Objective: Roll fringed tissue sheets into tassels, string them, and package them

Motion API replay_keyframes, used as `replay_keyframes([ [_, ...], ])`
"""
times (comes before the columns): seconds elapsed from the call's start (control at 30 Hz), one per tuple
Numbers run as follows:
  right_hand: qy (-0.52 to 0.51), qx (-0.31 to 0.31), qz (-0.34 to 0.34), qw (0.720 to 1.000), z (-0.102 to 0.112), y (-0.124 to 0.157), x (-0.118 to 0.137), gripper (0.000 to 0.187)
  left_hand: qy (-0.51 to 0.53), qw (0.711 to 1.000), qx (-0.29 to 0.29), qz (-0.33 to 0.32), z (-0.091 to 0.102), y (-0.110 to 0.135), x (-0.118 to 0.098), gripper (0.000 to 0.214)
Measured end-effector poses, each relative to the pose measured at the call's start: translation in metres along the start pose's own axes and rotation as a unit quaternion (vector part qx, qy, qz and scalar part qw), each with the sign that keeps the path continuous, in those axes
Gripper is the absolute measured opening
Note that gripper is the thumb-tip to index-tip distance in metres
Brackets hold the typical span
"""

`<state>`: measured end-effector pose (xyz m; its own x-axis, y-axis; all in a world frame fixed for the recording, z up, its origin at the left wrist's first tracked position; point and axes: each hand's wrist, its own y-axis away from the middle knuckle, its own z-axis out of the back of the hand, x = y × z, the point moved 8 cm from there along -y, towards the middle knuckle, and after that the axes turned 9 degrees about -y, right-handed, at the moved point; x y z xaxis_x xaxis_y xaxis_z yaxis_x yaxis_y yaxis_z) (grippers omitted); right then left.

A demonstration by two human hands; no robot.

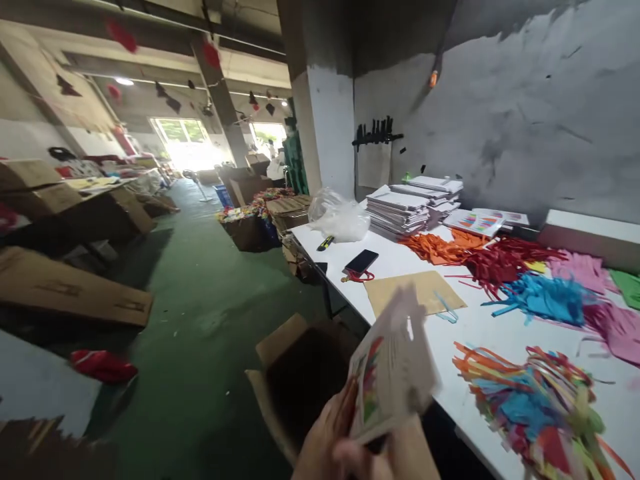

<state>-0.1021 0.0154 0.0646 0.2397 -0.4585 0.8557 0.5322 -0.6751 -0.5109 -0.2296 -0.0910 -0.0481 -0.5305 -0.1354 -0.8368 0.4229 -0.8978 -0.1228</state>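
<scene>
A person's left hand [333, 437] is at the bottom of the view, off the near left edge of a long white table [480, 327]. Its fingers are curled shut around the lower edge of a bundle of printed cards [395, 370], which stands up from the hand, blurred, with a colourful pattern on its front. The bundle is held in the air in front of the table's left edge, not touching it. A tan, blurred shape under the bundle's right corner seems to be the right hand [413, 457]. Whether it grips the bundle cannot be told.

On the floor just left of the table, below the bundle, stands an open cardboard box [300, 380] with a dark inside.

On the table, behind the bundle, lies a flat brown paper sheet [415, 293]. Further along the left edge is a black phone [361, 261], then a clear plastic bag [340, 217] at the far corner. Stacks of white paper [397, 213] sit at the table's far end. Along the middle lie heaps of paper strips: orange strips [435, 250], red strips [500, 263], blue strips [543, 297] and pink strips [583, 270]. At the near end is a mixed pile of strips [545, 400] in many colours.
</scene>
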Motion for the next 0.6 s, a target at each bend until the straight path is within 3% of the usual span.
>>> replay_keyframes([
  [0.07, -0.051, 0.017, -0.059, 0.997, -0.024, -0.008, -0.022, 0.054, -0.048, 0.997, -0.026, -0.046, 0.006, 0.009, 0.006, 0.067],
  [0.13, -0.112, 0.030, -0.132, 0.984, -0.038, -0.006, -0.050, 0.032, -0.050, 0.995, -0.067, -0.048, 0.030, 0.010, 0.006, 0.086],
  [0.23, -0.167, 0.052, -0.202, 0.964, -0.048, 0.016, -0.089, 0.034, 0.044, 0.988, -0.149, 0.020, 0.089, -0.005, 0.007, 0.107],
  [0.27, -0.182, 0.061, -0.217, 0.957, -0.051, 0.026, -0.100, 0.037, 0.102, 0.987, -0.118, 0.038, 0.098, -0.016, 0.005, 0.104],
  [0.33, -0.214, 0.078, -0.244, 0.943, -0.056, 0.044, -0.117, 0.044, 0.232, 0.969, 0.050, 0.075, 0.092, -0.038, -0.002, 0.089],
  [0.4, -0.215, 0.054, -0.243, 0.944, -0.048, 0.051, -0.125, 0.046, 0.284, 0.946, 0.131, 0.085, 0.090, -0.053, -0.012, 0.065],
  [0.47, -0.132, -0.030, -0.171, 0.976, -0.020, 0.042, -0.117, 0.051, 0.274, 0.947, 0.138, 0.096, 0.090, -0.062, -0.014, 0.050],
  [0.53, 0.027, -0.100, -0.015, 0.995, 0.007, 0.025, -0.083, 0.055, 0.261, 0.950, 0.127, 0.112, 0.089, -0.065, -0.013, 0.046],
  [0.6, 0.166, -0.069, 0.138, 0.974, 0.004, 0.007, -0.046, 0.048, 0.276, 0.943, 0.136, 0.127, 0.083, -0.063, -0.011, 0.046],
])
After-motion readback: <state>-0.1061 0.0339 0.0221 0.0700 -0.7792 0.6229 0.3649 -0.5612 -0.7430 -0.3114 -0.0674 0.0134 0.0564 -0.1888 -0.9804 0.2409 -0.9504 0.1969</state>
